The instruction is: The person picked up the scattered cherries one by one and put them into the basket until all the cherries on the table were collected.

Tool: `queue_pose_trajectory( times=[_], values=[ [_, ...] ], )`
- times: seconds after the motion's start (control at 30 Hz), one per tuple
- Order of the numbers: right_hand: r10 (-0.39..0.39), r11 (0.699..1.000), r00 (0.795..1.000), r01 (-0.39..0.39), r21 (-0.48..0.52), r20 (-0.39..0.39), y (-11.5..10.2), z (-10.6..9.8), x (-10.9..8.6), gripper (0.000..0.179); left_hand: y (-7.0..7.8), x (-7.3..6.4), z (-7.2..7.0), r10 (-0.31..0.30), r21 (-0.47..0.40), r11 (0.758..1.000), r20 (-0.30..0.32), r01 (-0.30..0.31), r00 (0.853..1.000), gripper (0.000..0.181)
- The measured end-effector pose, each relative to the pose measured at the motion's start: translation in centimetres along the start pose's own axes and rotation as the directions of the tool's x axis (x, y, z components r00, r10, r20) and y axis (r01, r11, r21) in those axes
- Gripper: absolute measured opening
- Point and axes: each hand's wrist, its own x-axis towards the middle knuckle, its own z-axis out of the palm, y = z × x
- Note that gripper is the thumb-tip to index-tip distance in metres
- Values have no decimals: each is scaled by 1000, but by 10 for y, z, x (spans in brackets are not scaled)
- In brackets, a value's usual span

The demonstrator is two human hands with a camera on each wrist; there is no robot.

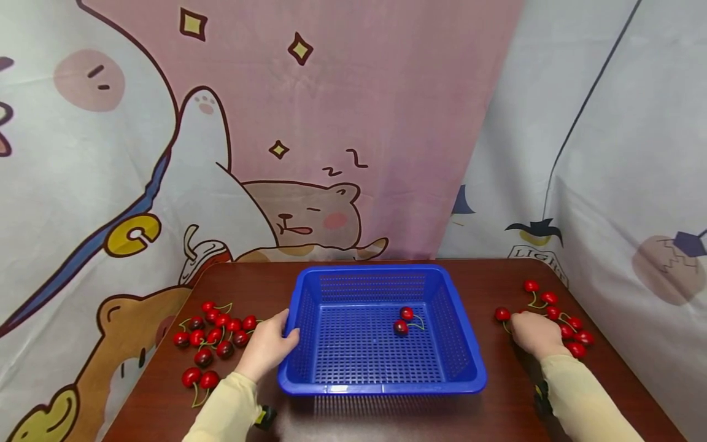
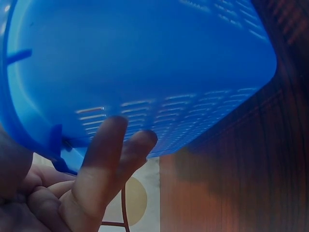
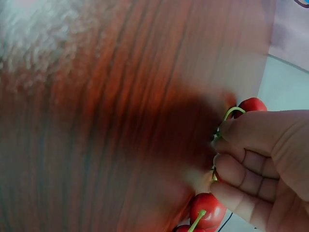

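Observation:
A blue plastic basket (image 1: 381, 388) with slotted walls stands mid-table, a joined pair of red cherries (image 1: 406, 314) lying inside on its right. My left hand (image 1: 269, 347) grips the basket's left rim, thumb over the edge; its fingers (image 2: 104, 150) lie against the outer wall in the left wrist view. At the right group of cherries, my right hand (image 1: 534, 334) has its fingers curled down. Its thumb and fingertips pinch a green stem (image 3: 233, 110) beside a red cherry (image 3: 252, 104) in the right wrist view. Part of what it holds is hidden by the fingers.
Several red and dark cherries (image 1: 214, 336) are clustered on the table's left, with a stemmed pair (image 1: 209, 380) nearer the front. More cherries (image 1: 584, 338) lie right of my right hand. A cartoon-printed cloth (image 1: 386, 123) hangs behind the brown table (image 1: 248, 279).

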Motion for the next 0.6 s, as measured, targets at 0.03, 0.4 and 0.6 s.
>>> queue_pose_trajectory(
  times=[0.03, 0.4, 0.6],
  values=[
    [-6, 1000, 1000, 6, -5, -4, 1, 1, 0, 16, 0, 0, 0, -1, -1, 1000, 0, 1, 1000, 48],
    [54, 991, 998, -53, 124, -8, 2, -10, -5, 11, 0, 0, 0, 4, -9, 1000, -6, -4, 1000, 44],
    [73, 977, 996, -60, 206, -57, -2, -26, -7, 16, -1, 1, 1, 15, 2, 1000, -7, -15, 1000, 46]
  ],
)
